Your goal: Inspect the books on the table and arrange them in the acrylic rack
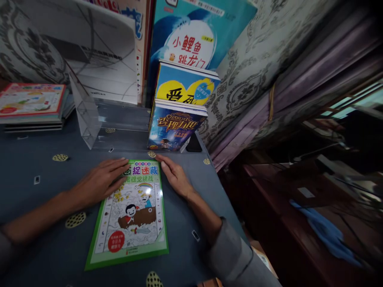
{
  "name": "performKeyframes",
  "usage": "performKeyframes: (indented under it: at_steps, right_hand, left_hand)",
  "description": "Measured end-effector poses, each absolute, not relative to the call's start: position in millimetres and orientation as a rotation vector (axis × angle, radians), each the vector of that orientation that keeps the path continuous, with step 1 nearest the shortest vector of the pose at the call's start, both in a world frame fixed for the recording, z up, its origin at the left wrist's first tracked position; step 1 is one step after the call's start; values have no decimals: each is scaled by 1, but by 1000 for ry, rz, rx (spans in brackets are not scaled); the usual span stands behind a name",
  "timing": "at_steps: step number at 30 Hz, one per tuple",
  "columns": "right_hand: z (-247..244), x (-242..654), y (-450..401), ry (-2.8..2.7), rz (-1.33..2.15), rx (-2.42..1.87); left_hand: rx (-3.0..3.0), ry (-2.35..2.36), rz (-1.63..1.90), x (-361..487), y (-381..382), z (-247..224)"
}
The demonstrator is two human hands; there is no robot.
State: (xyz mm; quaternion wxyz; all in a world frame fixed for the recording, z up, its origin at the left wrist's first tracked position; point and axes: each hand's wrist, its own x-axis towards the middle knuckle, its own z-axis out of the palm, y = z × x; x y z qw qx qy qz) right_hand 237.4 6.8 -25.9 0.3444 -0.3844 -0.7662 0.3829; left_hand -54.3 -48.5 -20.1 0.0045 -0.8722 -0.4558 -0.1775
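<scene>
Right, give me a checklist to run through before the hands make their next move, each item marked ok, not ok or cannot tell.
1. Green-bordered book lying flat, cover up, on the table: ok.
2. Left hand over the book's upper left part: ok.
3. Right hand touching the upper right corner: cannot tell; it is right beside it.
4. Dark blue book standing at the front of its row: ok.
5. Green-bordered book lifted off the table: not ok.

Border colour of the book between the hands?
The book has a green border; shows best in the head view.
</scene>
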Motion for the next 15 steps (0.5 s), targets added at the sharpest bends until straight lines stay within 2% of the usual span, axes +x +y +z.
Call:
performKeyframes:
  at_steps: [15]
  right_hand:
    - [-24, 237, 8, -1992, 993, -1004]
  left_hand:
    - [-2917, -1231, -447, -4, -23, -17]
